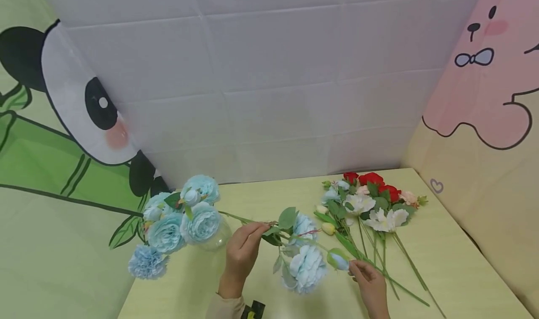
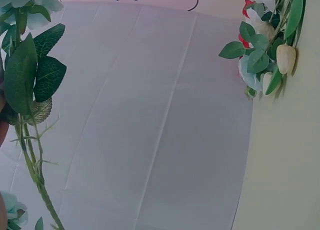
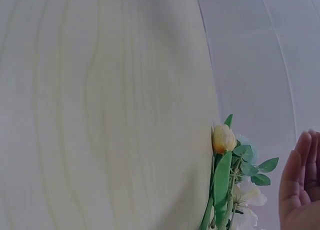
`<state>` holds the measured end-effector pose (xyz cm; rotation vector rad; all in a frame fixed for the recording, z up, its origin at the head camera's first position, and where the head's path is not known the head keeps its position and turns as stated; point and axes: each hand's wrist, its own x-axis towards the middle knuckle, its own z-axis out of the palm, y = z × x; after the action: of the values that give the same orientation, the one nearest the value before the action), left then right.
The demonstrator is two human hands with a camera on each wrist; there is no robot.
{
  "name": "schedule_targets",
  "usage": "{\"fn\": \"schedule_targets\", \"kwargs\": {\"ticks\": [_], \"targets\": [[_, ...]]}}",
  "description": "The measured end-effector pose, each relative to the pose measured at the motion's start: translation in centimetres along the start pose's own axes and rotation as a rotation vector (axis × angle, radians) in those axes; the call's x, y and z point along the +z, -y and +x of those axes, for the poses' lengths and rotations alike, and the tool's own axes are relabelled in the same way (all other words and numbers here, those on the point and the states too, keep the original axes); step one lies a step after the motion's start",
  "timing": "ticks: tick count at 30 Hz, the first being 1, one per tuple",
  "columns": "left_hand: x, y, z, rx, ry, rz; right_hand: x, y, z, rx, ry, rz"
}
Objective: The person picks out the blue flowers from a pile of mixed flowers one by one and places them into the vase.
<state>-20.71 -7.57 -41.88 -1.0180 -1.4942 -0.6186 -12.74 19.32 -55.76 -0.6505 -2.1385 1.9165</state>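
Blue flower stem [image 1: 309, 266] held aloft between the 2 hands, over the surface [image 1: 269, 190]. Left hand [image 1: 241, 256]: fingers drawn together with the thumb, pinching the stem just below its leaves [image 1: 288, 218]. Right hand [image 1: 371, 284]: thumb and fingers nearly closed, pinching the tip of the blue bud [image 1: 338, 259] on the same stem. Its 2 large blooms lie between the hands, nearer the right; bare stem runs left past the left hand toward a clear round vase [image 1: 216, 239]. Stem's far end hidden behind the blue flowers [image 1: 166, 232] at the vase. Beyond the right hand, a loose pile of red, white and pink flowers [image 1: 381, 204], 1 yellow tulip [image 1: 328, 228] at its near-left side.
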Motion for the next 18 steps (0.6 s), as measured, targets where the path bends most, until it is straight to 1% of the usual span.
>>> {"fn": "schedule_targets", "kwargs": {"ticks": [3, 6, 9, 12, 15, 18], "targets": [[0.0, 0.1, 0.3, 0.009, -0.062, -0.005, 0.1, -1.7, 0.9, -0.020, -0.008, 0.003], [0.0, 0.3, 0.6, 0.010, -0.144, -0.001, 0.2, -3.6, 2.0, -0.001, -0.014, 0.003], [0.0, 0.5, 0.7, 0.000, -0.233, 0.014, 0.3, -4.5, 2.5, 0.021, -0.020, 0.006], [0.0, 0.7, 0.5, -0.018, -0.307, 0.058, 0.2, -4.0, 2.2, 0.003, -0.007, 0.010], [-0.1, 1.0, 0.5, -0.036, -0.357, 0.117, 0.0, -2.8, 1.5, -0.033, 0.004, 0.019], [-0.5, 0.9, 1.3, -0.047, -0.397, 0.164, -0.2, -1.8, 1.0, -0.052, 0.015, 0.019]]}}
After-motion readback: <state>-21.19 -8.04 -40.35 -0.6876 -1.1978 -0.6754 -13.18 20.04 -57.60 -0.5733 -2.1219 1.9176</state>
